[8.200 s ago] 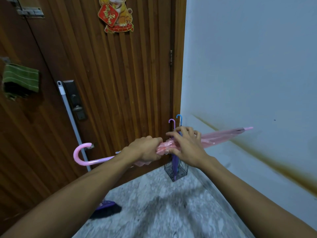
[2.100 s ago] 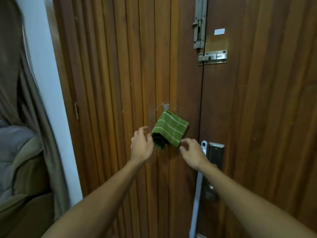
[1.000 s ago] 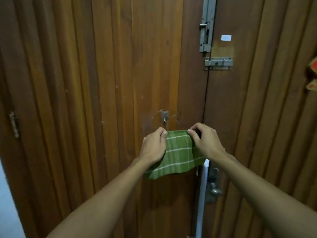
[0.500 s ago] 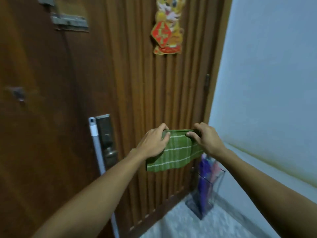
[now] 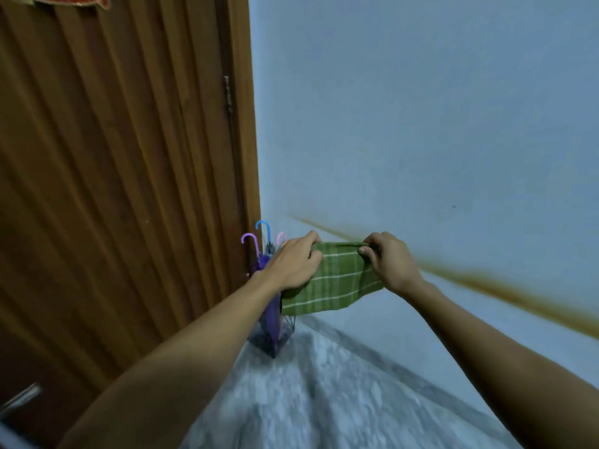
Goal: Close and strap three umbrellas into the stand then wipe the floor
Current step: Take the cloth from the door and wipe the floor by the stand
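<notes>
I hold a green checked cloth [image 5: 334, 283] stretched out in front of me at waist height. My left hand [image 5: 293, 264] grips its left top corner and my right hand [image 5: 390, 262] grips its right top corner. Behind the cloth, in the corner between door and wall, the clear umbrella stand [image 5: 275, 338] sits on the floor. A purple umbrella [image 5: 270, 306] stands in it, with a purple hook handle [image 5: 249, 239], a blue hook handle [image 5: 263, 225] and a pink handle [image 5: 280, 237] sticking up. The cloth and my left hand hide most of the stand.
A brown slatted wooden door [image 5: 123, 176] fills the left side. A pale blue wall [image 5: 421, 124] with a brown streak [image 5: 486, 283] runs along the right. Grey marbled floor [image 5: 324, 400] spreads below my arms. A red decoration [image 5: 64, 0] peeks in at the top left.
My view has swung right and down, from the door latch area to the corner with the stand. Both hands keep the cloth spread between them.
</notes>
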